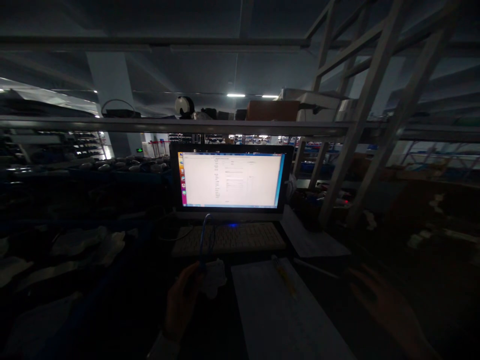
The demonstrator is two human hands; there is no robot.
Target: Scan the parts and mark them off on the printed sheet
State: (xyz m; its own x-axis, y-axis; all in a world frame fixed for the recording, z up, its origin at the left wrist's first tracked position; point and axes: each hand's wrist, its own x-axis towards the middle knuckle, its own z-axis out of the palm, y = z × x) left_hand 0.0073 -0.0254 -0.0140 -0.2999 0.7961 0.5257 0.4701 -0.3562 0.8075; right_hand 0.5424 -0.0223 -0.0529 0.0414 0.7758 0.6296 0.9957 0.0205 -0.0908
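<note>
In the dark lower middle, my left hand is closed round the end of a thin blue cable, which loops up in front of the keyboard. Right at its fingertips is a small white plastic part with an uneven outline. Whether the cable is plugged into that part, I cannot tell. My right hand is at the lower right, dim and slightly blurred, its fingers stretched out and apart, with nothing seen in it. Between the two hands lies a white paper sheet, with a yellowish pen on it.
A lit monitor stands behind a white keyboard. Another sheet and a thin pale stick lie on the right. White plastic parts fill the left side. Metal posts and a loaded shelf rise behind.
</note>
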